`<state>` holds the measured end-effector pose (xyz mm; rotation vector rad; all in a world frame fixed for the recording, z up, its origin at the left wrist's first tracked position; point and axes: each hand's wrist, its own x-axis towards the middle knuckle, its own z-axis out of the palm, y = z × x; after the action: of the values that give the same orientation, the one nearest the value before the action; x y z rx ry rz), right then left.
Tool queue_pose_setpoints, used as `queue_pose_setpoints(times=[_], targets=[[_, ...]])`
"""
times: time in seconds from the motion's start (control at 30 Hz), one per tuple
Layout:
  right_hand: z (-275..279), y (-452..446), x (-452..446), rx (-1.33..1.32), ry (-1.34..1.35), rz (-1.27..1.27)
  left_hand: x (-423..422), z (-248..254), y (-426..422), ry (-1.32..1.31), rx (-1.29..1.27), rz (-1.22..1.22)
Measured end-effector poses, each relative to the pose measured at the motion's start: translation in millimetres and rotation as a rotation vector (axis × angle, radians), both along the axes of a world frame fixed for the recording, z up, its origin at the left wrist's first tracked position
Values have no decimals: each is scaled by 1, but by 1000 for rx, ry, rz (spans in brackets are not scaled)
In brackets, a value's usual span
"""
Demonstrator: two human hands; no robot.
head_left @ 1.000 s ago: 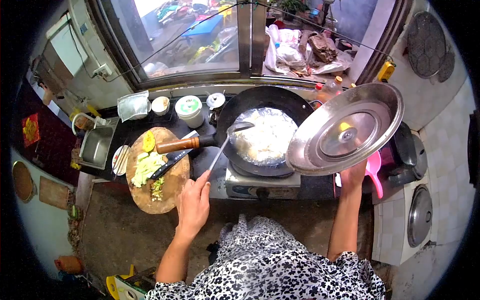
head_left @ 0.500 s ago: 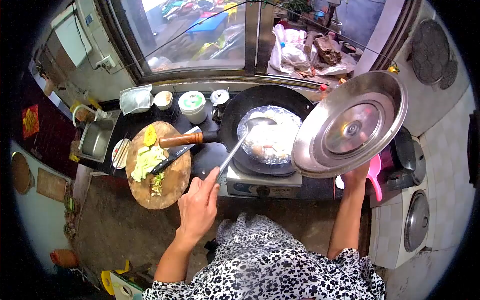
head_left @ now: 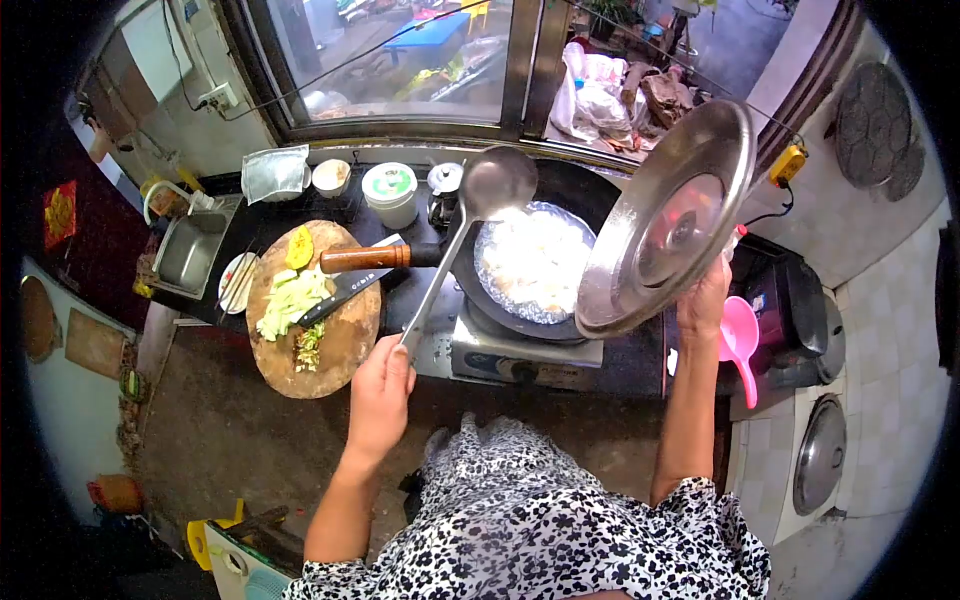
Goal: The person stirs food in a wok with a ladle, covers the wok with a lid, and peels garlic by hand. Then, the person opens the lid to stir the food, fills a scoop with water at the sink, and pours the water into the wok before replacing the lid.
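Head view: Left hand (head_left: 381, 388) closed around the lower end of the handle of a metal ladle (head_left: 500, 183); ladle bowl raised over the far left part of the wok (head_left: 580, 192). Right hand (head_left: 706, 298) grasping the metal lid (head_left: 640, 235) at its right side; finger placement partly hidden. Lid tilted steeply, held above the right part of the wok. Wok sits on the stove (head_left: 530, 358), with pale food (head_left: 535, 262) in liquid inside. Its wooden handle (head_left: 365, 259) points left, over the cutting board (head_left: 345, 360). On the board: a knife (head_left: 345, 300), cut pale-green vegetable (head_left: 292, 298), a yellow piece (head_left: 299, 246) and small chopped bits (head_left: 308, 348). A bowl with chopsticks (head_left: 238, 283) stands just left of the board. Behind, on the desk (head_left: 398, 322): a white tub (head_left: 391, 205) with a green-marked top. Pink scoop (head_left: 738, 330) observed right of the right hand. Sink (head_left: 190, 250) at far left.
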<state>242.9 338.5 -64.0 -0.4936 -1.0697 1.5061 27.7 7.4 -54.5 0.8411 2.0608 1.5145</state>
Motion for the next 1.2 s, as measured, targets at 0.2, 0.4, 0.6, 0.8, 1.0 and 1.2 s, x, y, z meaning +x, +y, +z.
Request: queue_pose_setpoints(times=[0.2,0.4,0.6,0.8,1.0,1.2], targets=[[12,-1,-18,52,-184,21,-1,6,-14,-710,148,-38],[9,5,-43,309,-488,-81,3,8,-29,-641,233,51],[8,12,-81,695,-809,-181,3,17,-49,-592,334,194],[-13,18,-122,926,-1123,-77,-3,25,-72,-545,441,306],[-34,23,-131,913,-1238,-32,-18,26,-118,-421,494,507],[-2,-6,-123,979,-1233,-127,-35,9,-156,-387,499,715]])
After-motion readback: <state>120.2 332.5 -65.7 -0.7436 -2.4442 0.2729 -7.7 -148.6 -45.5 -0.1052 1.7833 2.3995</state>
